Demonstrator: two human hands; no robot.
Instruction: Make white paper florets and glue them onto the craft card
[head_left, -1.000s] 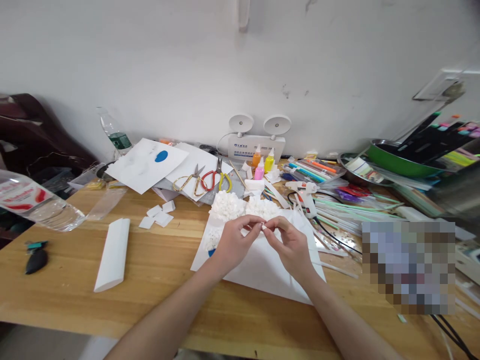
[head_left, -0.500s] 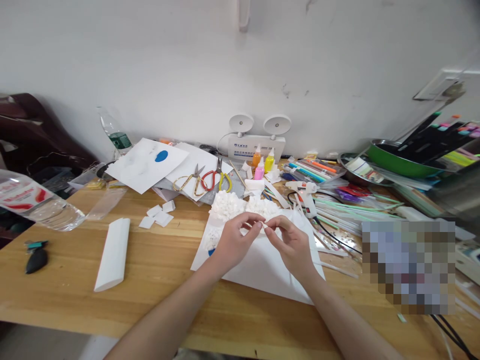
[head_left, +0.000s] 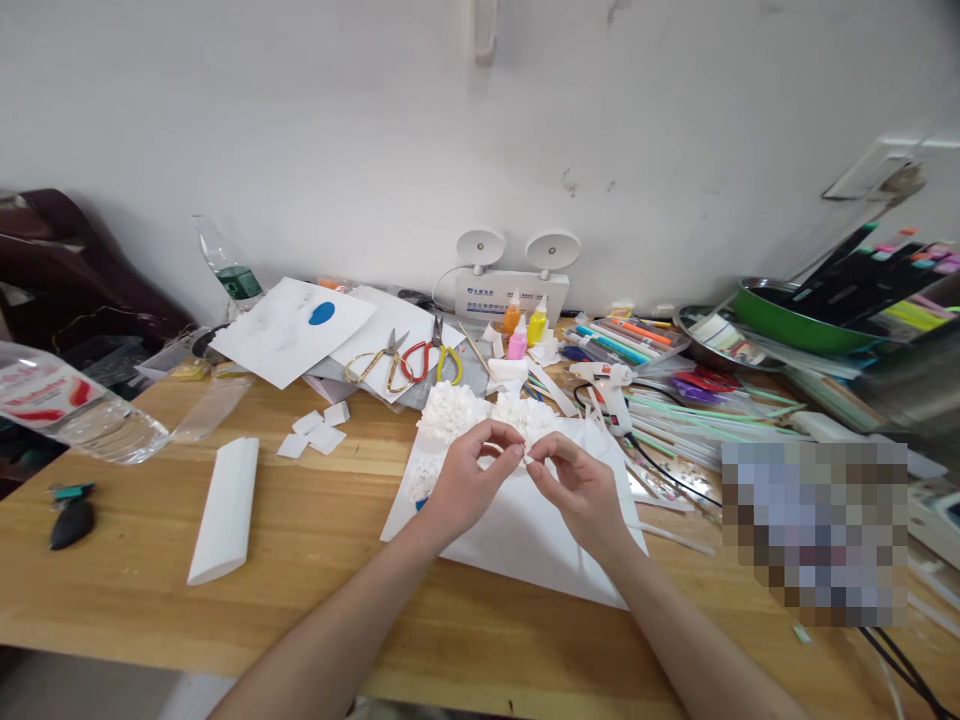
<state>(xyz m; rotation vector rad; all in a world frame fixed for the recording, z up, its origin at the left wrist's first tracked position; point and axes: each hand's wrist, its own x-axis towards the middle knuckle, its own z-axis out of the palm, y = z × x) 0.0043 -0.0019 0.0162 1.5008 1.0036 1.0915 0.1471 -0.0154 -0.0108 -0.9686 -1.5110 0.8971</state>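
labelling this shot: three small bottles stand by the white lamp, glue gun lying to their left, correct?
The side is wrong: the head view shows the glue gun lying right of the three small bottles, which do stand by the white lamp.

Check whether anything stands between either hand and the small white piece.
Nothing visible does: the small white piece is at the fingers of the right hand, with the left hand close beside it.

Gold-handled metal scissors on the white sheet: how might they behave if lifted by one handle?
The gold-handled metal scissors should feel stiff, given their metal blades. Spread open, they'd probably swing at the pivot. The flat white sheet beneath might shift slightly.
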